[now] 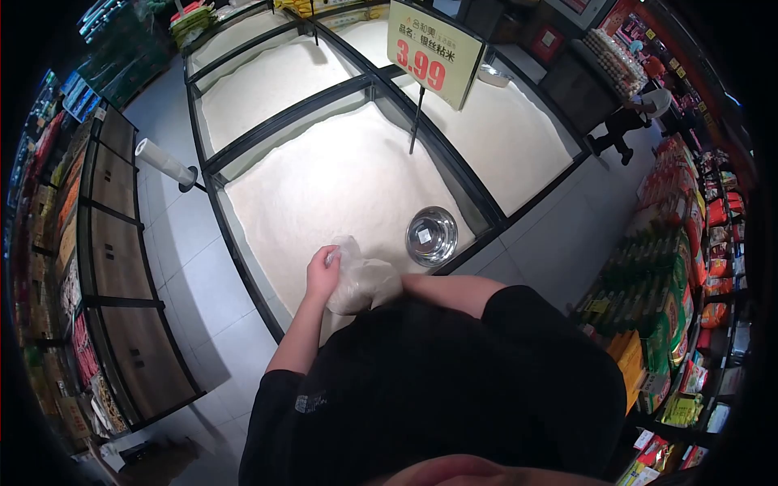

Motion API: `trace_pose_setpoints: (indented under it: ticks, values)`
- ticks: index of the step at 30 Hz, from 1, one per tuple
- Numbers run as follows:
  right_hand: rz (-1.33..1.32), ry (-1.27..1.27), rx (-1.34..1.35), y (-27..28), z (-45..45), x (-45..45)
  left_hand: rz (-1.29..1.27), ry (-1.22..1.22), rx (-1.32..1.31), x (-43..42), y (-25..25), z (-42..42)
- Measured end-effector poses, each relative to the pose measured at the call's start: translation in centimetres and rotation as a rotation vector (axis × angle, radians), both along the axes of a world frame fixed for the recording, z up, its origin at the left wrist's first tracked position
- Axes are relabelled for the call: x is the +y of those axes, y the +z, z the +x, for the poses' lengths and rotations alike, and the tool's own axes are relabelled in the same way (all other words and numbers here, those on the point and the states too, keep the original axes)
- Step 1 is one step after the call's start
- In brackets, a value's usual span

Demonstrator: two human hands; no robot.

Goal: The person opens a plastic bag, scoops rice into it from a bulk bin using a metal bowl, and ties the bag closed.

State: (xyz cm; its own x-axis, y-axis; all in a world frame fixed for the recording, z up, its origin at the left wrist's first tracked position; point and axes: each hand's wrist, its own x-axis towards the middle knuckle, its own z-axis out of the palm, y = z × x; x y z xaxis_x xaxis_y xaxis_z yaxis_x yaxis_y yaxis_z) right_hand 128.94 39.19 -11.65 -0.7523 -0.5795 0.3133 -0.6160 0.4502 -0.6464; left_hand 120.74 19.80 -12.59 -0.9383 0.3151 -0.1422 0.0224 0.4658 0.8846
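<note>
A clear plastic bag (356, 285) with whitish contents hangs over the near part of a bin of white rice (324, 178). My left hand (325, 264) is closed on the bag's upper left edge. The right forearm reaches in from the right to the bag's other side, but the bag and my body hide the right hand. A round steel bowl (432, 236) lies on the rice to the right of the bag, with a small white label inside.
Black-framed dividers (292, 111) separate several rice bins. A price sign (433, 53) stands on a thin post at the back. A plastic roll (166, 164) sticks out at the left. Shelves line both sides. A person (632, 125) walks at the upper right.
</note>
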Motion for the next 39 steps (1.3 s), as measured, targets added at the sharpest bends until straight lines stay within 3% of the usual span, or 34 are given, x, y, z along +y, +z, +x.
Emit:
trace_pose_setpoints:
  ticks: [3,6,13,15,17,19,21,25,29,33,39]
  values:
    - [0.006,-0.014,0.019,-0.3,0.3,-1.4,-0.001,0.044,0.180,-1.3,0.8,-0.1]
    - [0.007,-0.019,0.017,-1.2,0.3,-2.5,-0.032,-0.030,0.160,-2.7,3.8,0.1]
    - [-0.070,-0.034,-0.133,-0.8,-0.9,-3.7,-0.194,-0.265,0.166,-3.4,3.4,1.3]
    - [-0.076,-0.095,-0.241,1.5,-1.0,-2.8,-0.099,-0.245,0.253,-2.9,2.2,0.9]
    - [-0.048,-0.215,-0.410,8.6,-0.2,-1.4,-0.122,-0.169,0.315,-1.8,3.4,0.8]
    - [0.071,-0.289,-0.662,11.1,-0.6,-1.0,-0.133,-0.120,0.423,-0.8,5.0,0.2]
    - [0.015,-0.348,-0.887,11.0,-1.0,-0.6,-0.133,-0.102,0.571,0.0,6.6,-0.7]
    - [-0.417,-0.402,-1.232,3.0,-1.9,0.2,-0.102,-0.013,0.678,2.0,9.1,-1.4]
    - [-0.681,-0.250,-1.311,-4.3,-3.8,-0.1,-0.086,-0.031,0.686,3.8,10.0,-1.3]
    - [-0.795,-0.030,-1.281,-8.5,-4.0,0.1,-0.146,-0.042,0.699,4.3,9.7,-1.7]
    - [-0.792,0.338,-1.088,-13.6,-4.7,0.7,-0.375,-0.220,0.432,4.6,9.6,-1.8]
